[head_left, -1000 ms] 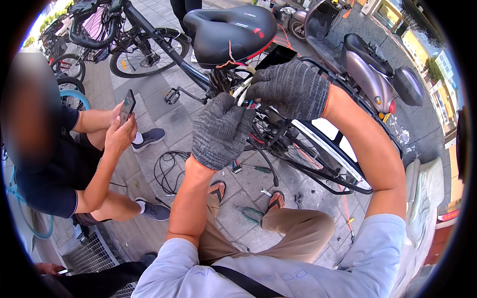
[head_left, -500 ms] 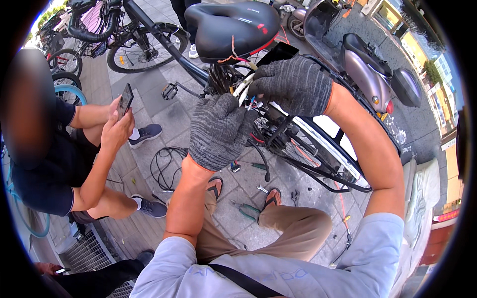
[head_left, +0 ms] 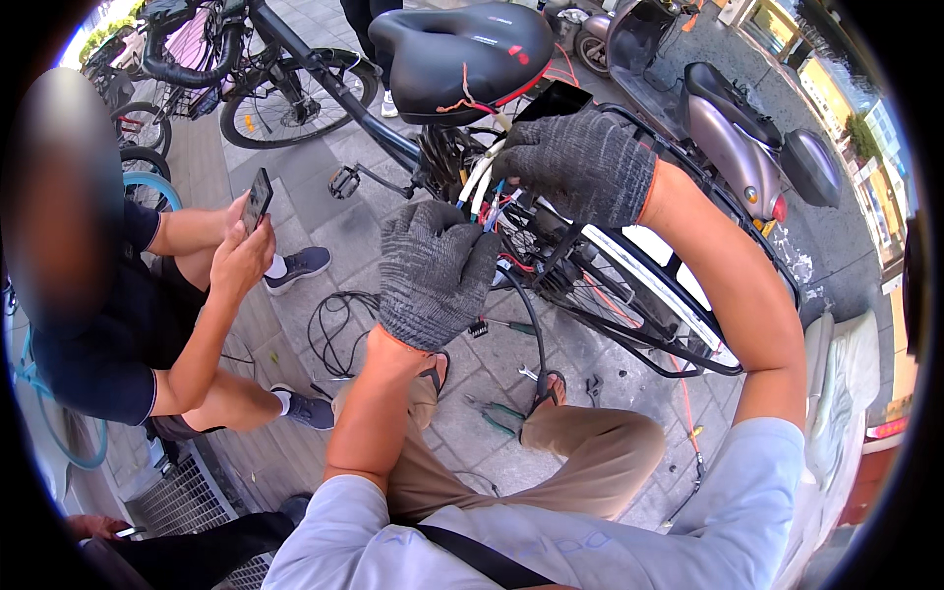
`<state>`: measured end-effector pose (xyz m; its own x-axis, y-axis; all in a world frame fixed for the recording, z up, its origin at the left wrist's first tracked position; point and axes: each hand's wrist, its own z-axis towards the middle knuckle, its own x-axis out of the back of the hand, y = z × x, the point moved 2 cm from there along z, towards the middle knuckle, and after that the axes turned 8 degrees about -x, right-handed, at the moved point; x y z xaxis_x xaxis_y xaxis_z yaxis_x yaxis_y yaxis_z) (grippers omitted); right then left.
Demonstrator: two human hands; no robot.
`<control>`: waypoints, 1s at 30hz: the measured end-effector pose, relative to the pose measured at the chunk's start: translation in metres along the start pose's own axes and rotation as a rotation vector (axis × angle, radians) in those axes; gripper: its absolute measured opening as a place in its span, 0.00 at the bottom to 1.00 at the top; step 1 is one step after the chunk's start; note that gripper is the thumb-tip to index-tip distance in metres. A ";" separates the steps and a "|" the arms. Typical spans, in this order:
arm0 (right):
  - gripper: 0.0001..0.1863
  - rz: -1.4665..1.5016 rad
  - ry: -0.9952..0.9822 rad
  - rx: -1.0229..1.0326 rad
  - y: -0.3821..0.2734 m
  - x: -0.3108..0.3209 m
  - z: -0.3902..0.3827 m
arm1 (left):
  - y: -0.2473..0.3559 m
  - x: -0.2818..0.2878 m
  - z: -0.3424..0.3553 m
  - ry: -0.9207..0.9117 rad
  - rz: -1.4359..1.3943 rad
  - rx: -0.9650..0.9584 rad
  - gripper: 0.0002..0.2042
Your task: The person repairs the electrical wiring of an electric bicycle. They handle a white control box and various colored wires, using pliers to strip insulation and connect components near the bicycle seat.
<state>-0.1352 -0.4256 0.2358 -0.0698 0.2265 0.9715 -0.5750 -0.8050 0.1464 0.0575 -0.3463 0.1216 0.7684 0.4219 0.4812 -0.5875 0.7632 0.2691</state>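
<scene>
Both my hands wear dark grey knit gloves. My right hand (head_left: 582,169) is closed on thin wires just below the black bicycle saddle (head_left: 462,61). My left hand (head_left: 435,275) is lower, to the left of the wires, with its fingers curled; its fingertips are turned away, so what they hold is hidden. Between the hands runs a bundle of white-sleeved wires (head_left: 479,183), with thin blue and red ends below. A black cable (head_left: 537,329) hangs beside my left fingers. The bicycle's rear rack (head_left: 657,295) lies under my right forearm.
Pliers (head_left: 495,417), a wrench (head_left: 528,373) and a small connector (head_left: 478,328) lie on the paving near my feet. A coiled black cable (head_left: 339,329) is at left. A seated person (head_left: 108,295) holds a phone (head_left: 258,200). A scooter (head_left: 728,147) stands at far right.
My left hand has moved down and slightly away from the wire bundle, uncovering more of the wires. My right hand stays near the saddle. The view has shifted slightly.
</scene>
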 end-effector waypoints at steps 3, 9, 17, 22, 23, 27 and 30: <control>0.21 0.010 0.006 -0.014 -0.006 0.007 0.001 | 0.000 -0.014 0.005 0.056 0.067 0.041 0.11; 0.18 0.047 -0.003 -0.016 -0.007 0.007 0.000 | 0.003 -0.025 0.015 0.150 0.038 0.097 0.10; 0.15 -0.101 -0.039 0.040 -0.013 0.007 -0.003 | 0.011 -0.032 0.021 0.130 0.238 0.071 0.08; 0.14 -0.150 -0.111 0.050 -0.022 0.018 -0.003 | 0.016 -0.026 0.020 0.041 0.297 0.027 0.06; 0.14 -0.165 -0.128 0.045 -0.021 0.020 -0.004 | 0.017 -0.026 0.020 0.022 0.306 0.029 0.06; 0.14 -0.104 -0.100 0.065 -0.012 0.014 -0.004 | 0.016 -0.021 0.015 -0.045 0.317 0.024 0.05; 0.15 -0.053 -0.065 0.071 -0.008 0.013 -0.005 | 0.016 -0.015 0.014 -0.058 0.277 -0.011 0.05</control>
<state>-0.1356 -0.4139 0.2462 0.0132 0.2355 0.9718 -0.5167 -0.8305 0.2082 0.0330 -0.3474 0.1308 0.5631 0.5862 0.5824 -0.7699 0.6283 0.1119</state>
